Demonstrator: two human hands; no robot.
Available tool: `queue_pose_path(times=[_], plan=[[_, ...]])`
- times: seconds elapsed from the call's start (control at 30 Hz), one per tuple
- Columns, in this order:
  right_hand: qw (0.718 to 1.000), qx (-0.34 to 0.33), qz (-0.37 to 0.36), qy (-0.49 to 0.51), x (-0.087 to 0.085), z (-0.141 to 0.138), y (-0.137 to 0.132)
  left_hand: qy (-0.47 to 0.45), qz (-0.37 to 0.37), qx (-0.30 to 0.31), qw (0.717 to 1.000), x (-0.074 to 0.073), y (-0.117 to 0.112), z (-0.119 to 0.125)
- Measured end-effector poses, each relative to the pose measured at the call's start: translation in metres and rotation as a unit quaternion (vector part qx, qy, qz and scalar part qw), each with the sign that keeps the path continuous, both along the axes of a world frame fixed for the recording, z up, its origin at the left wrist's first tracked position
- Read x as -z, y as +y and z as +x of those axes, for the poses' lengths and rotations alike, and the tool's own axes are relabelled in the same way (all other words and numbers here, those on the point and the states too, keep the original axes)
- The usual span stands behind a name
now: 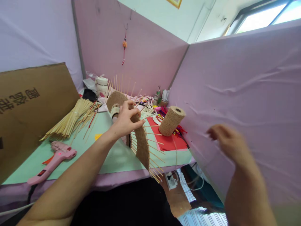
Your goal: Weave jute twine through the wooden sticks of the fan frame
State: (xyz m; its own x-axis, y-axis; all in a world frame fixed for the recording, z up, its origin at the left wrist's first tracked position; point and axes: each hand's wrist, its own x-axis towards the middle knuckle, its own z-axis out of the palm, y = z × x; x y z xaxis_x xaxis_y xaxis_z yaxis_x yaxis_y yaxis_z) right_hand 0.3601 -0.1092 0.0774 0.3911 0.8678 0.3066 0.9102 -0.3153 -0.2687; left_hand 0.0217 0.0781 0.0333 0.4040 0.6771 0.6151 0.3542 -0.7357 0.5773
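My left hand point(128, 117) grips the upper edge of a curved woven twine band point(142, 146), fingers over one side and thumb along the other. Thin wooden sticks point(154, 147) pass through the band and stick out in a fan. My right hand point(227, 141) is raised in the air at the right, well apart from the band. Motion smears its curled fingers, so whether it holds anything cannot be made out. Between the two hands, a spool of brown twine point(172, 121) stands on a red sheet point(156, 138), with a loose strand hanging below it.
A pink glue gun point(53, 161) lies at the table's left front, below a bundle of thin sticks point(68, 121). A cardboard sheet point(30, 106) leans at the left. A white jar point(102, 86) stands behind. Cloth partitions point(246, 88) enclose the table; a power strip point(171, 180) is below.
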Motion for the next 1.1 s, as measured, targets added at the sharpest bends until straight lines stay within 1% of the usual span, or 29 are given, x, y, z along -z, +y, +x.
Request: queue_pose_path(times=[0.07, 0.1, 0.13, 0.17, 0.2, 0.23, 0.27, 0.3, 0.37, 0.4, 0.43, 0.47, 0.5, 0.53, 0.57, 0.63, 0.73, 0.8, 0.87, 0.97, 1.03, 1.1], plan=[[0.988, -0.041, -0.148, 0.036, 0.029, -0.011, 0.003, 0.002, -0.004, 0.004, 1.000, 0.000, 0.000, 0.000], [0.979, -0.064, -0.186, 0.047, 0.040, -0.020, 0.008, 0.003, -0.005, 0.005, 1.000, 0.000, 0.000, 0.000], [0.978, -0.076, -0.188, 0.053, 0.047, -0.031, 0.015, 0.004, -0.005, 0.006, 1.000, 0.000, 0.000, 0.000], [0.984, -0.108, -0.125, 0.061, 0.052, -0.044, 0.023, 0.006, -0.004, 0.007, 1.000, 0.000, 0.000, 0.000], [0.986, -0.143, -0.043, 0.080, 0.053, -0.060, 0.034, 0.007, -0.001, 0.007, 1.000, 0.000, 0.000, 0.001], [0.977, -0.175, 0.031, 0.121, 0.053, -0.076, 0.045, 0.008, 0.002, 0.007, 1.000, 0.000, 0.000, 0.001], [0.955, -0.211, 0.090, 0.188, 0.052, -0.094, 0.058, 0.009, 0.004, 0.007, 1.000, -0.001, 0.000, 0.001], [0.921, -0.260, 0.112, 0.269, 0.051, -0.111, 0.072, 0.011, 0.005, 0.006, 1.000, -0.001, 0.000, 0.001], [0.832, -0.338, 0.095, 0.430, 0.054, -0.140, 0.097, 0.014, 0.004, 0.001, 1.000, -0.001, -0.001, 0.001], [0.787, -0.354, 0.077, 0.499, 0.057, -0.150, 0.107, 0.015, 0.001, -0.002, 1.000, -0.001, -0.001, 0.001], [0.753, -0.355, 0.051, 0.551, 0.060, -0.158, 0.114, 0.016, -0.002, -0.004, 1.000, -0.001, -0.001, 0.000], [0.731, -0.344, 0.032, 0.588, 0.064, -0.163, 0.119, 0.016, -0.005, -0.003, 1.000, -0.001, -0.001, 0.000], [0.722, -0.327, 0.025, 0.609, 0.067, -0.166, 0.122, 0.016, -0.008, 0.001, 1.000, 0.000, -0.001, -0.001], [0.725, -0.307, 0.030, 0.616, 0.069, -0.167, 0.122, 0.018, -0.011, 0.008, 1.000, 0.000, 0.000, -0.002], [0.737, -0.290, 0.049, 0.609, 0.071, -0.167, 0.121, 0.020, -0.013, 0.018, 1.000, 0.000, 0.001, -0.003], [0.768, -0.269, 0.109, 0.570, 0.072, -0.167, 0.116, 0.025, -0.010, 0.045, 0.999, 0.001, 0.003, -0.006], [0.809, -0.266, 0.202, 0.483, 0.076, -0.170, 0.108, 0.027, 0.000, 0.081, 0.996, 0.003, 0.007, -0.008], [0.824, -0.276, 0.243, 0.431, 0.079, -0.174, 0.105, 0.024, 0.004, 0.086, 0.996, 0.004, 0.009, -0.009], [0.836, -0.293, 0.259, 0.385, 0.083, -0.176, 0.103, 0.014, 0.006, 0.077, 0.997, 0.005, 0.009, -0.008], [0.852, -0.319, 0.261, 0.323, 0.086, -0.175, 0.101, -0.001, 0.013, 0.063, 0.998, 0.006, 0.007, -0.006], [0.856, -0.325, 0.259, 0.306, 0.086, -0.173, 0.100, -0.005, 0.017, 0.060, 0.998, 0.007, 0.007, -0.005], [0.855, -0.326, 0.254, 0.314, 0.087, -0.172, 0.099, -0.011, 0.018, 0.059, 0.998, 0.008, 0.007, -0.005]])
